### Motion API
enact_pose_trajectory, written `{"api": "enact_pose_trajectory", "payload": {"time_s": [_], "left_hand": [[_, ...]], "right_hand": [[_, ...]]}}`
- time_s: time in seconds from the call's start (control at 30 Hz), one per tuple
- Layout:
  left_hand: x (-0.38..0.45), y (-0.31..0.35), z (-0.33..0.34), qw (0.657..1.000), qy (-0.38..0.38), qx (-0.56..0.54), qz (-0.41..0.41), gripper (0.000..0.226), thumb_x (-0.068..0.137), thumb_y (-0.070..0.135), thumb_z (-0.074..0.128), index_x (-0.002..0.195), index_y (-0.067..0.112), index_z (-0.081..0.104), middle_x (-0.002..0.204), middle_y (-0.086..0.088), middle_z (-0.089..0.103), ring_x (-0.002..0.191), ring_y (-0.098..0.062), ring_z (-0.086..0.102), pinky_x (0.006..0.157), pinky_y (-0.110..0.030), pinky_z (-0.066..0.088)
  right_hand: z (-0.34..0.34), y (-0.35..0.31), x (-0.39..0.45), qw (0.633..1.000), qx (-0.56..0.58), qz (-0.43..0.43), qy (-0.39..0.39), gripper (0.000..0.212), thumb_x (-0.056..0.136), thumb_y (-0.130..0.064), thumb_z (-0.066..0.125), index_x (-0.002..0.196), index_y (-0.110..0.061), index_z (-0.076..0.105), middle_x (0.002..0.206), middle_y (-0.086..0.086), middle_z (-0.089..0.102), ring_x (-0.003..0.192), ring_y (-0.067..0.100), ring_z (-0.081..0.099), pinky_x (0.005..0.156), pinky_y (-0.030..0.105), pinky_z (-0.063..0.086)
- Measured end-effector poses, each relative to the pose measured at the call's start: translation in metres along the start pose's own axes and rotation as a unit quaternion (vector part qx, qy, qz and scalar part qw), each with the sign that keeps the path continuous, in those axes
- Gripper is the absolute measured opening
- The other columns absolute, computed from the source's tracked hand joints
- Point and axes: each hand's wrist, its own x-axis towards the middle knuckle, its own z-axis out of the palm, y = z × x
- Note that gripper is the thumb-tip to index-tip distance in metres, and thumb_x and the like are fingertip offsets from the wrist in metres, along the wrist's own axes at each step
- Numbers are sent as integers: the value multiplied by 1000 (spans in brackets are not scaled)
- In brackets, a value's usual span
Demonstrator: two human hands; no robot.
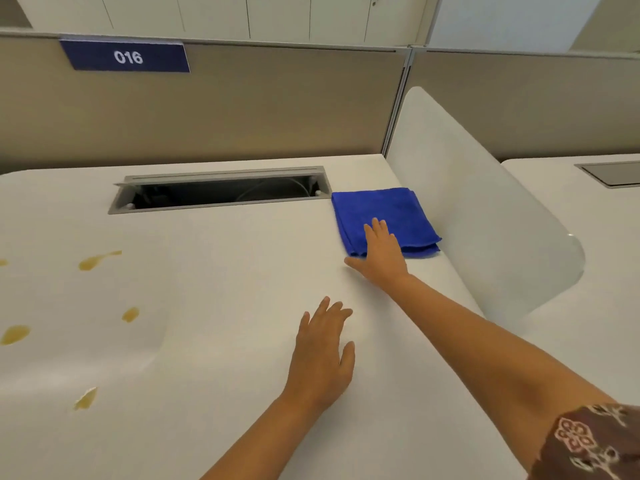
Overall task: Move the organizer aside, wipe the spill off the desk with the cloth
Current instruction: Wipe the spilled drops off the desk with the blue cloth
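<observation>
A folded blue cloth (381, 213) lies on the white desk (225, 271) at the back right, beside a white divider. My right hand (381, 254) rests flat with its fingers spread on the cloth's near edge, its thumb on the desk. My left hand (322, 355) lies flat on the desk in the middle, fingers apart, holding nothing. Yellow-brown spill drops (93, 261) dot the desk's left side, with others (15, 334) nearer the left edge. No organizer is in view.
An open cable tray (221, 192) is sunk into the desk at the back. A curved white divider (485, 216) rises on the right. A beige partition (242, 105) with a blue "016" sign (126, 57) stands behind. Another desk lies beyond the divider.
</observation>
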Motion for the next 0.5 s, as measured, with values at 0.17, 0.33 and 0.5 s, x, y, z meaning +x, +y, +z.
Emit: {"api": "enact_pose_trajectory", "payload": {"time_s": [0.17, 0.33, 0.5], "left_hand": [[-1, -11, -2, 999, 4, 21, -29, 45, 92, 22, 42, 136, 27, 35, 147, 16, 32, 140, 4, 4, 115, -20, -6], [-9, -19, -9, 998, 18, 30, -42, 44, 92, 20, 42, 135, 26, 38, 143, 21, 29, 137, 8, 2, 115, -19, -6], [-19, -33, -22, 998, 13, 48, -44, 44, 92, 22, 40, 136, 28, 36, 138, 26, 25, 134, 13, -2, 113, -17, -8]], "right_hand": [[14, 18, 33, 996, -53, -42, -54, 83, 88, -64, 37, 149, -15, 11, 159, 5, 7, 147, 24, 3, 117, 43, 7], [22, 18, 43, 999, -24, -37, -19, 51, 101, -30, 34, 148, -15, 20, 157, 7, 20, 145, 25, 16, 116, 37, 18], [3, 6, 43, 974, 195, 49, 105, 16, 98, -20, 39, 88, -12, 48, 87, 10, 58, 81, 25, 52, 67, 31, 40]]}}
